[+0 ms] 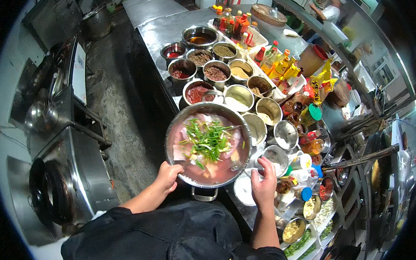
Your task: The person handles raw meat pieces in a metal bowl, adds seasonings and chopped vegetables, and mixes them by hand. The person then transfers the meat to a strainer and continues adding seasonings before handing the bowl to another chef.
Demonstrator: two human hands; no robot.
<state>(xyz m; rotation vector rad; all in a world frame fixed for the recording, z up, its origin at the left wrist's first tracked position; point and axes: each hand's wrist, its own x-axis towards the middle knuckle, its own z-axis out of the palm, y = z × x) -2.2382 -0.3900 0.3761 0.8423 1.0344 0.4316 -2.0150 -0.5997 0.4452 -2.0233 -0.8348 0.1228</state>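
A round steel pot with a loop handle is just in front of my body. Pinkish liquid fills it, with pale pieces and a heap of chopped green scallion on top. My left hand grips the pot's rim at its lower left. To the right of the pot, my right hand is raised with its fingers apart, near a small steel bowl and a round tub of white content. Steel pots of red sauce and pale powder stand just beyond the pot.
Trays of sauce bottles line the steel counter. Ingredient bowls and tubs crowd the right side. A stove with a wok burner stands left across the floor. A person is at the far right back.
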